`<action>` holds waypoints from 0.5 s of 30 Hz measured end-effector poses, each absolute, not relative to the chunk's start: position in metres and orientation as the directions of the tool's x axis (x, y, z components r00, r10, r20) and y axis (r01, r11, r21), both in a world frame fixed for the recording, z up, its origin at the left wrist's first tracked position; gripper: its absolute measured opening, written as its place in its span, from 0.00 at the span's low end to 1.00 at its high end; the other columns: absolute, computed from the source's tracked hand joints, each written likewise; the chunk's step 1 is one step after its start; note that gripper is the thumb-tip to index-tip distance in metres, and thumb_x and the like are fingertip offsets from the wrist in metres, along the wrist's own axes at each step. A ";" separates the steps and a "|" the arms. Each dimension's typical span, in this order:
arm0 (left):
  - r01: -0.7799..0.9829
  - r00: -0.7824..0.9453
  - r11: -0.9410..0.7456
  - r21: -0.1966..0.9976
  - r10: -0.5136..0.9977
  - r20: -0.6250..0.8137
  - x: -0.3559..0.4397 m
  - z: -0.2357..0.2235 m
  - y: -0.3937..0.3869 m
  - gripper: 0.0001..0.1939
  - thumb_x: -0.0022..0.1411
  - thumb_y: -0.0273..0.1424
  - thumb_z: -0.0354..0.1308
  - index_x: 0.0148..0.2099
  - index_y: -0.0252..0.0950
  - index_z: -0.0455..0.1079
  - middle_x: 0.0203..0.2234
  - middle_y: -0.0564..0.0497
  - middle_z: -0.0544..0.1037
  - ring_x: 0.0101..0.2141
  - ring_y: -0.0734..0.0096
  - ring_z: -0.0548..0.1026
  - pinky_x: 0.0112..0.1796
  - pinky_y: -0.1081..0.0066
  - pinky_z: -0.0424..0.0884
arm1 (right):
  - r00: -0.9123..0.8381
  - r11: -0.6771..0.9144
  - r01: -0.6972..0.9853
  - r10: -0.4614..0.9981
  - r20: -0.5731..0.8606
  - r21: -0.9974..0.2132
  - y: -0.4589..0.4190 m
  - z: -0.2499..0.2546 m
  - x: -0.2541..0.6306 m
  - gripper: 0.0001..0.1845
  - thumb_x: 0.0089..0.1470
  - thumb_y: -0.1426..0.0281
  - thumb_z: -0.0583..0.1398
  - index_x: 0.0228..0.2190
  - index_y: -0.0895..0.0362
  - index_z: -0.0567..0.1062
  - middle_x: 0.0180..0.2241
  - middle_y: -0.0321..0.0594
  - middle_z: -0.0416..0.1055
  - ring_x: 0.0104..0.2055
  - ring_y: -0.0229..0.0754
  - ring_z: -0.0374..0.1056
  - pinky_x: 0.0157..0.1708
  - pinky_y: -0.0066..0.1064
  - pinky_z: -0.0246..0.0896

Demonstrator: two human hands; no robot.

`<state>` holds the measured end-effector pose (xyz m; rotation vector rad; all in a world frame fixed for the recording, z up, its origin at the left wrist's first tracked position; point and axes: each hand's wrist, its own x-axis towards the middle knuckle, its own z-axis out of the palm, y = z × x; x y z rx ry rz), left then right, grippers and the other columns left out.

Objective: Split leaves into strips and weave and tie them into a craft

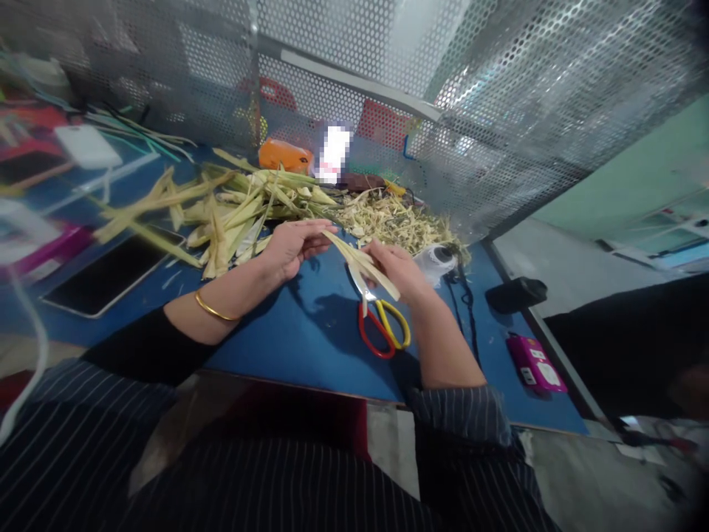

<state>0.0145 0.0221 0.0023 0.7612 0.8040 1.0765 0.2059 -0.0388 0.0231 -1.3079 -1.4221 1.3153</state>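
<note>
Over the blue table point(310, 340) my left hand point(291, 247) pinches the upper end of a pale yellow leaf strip point(360, 262). My right hand point(399, 270) grips the lower end of the same strip. The strip runs slanted between the two hands. Just under my right hand lie scissors point(382, 325) with one red and one yellow handle, flat on the table and untouched. A gold bangle sits on my left wrist.
A pile of long green-yellow leaves point(221, 210) lies behind my left hand, and a heap of shredded trimmings point(393, 222) behind my right. A tablet point(111, 273) lies at left, a pink device point(535, 363) and black object point(515, 294) at right. Perforated metal screens close the back.
</note>
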 end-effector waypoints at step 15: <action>-0.190 0.568 0.412 0.891 0.786 -0.243 0.021 -0.002 0.004 0.14 0.53 0.40 0.67 0.32 0.31 0.78 0.33 0.38 0.81 0.28 0.66 0.76 0.32 0.67 0.72 | 0.156 0.238 0.048 0.957 0.243 -0.970 -0.030 0.020 0.225 0.15 0.48 0.58 0.64 0.21 0.54 0.68 0.16 0.27 0.54 0.16 0.30 0.51 0.16 0.25 0.44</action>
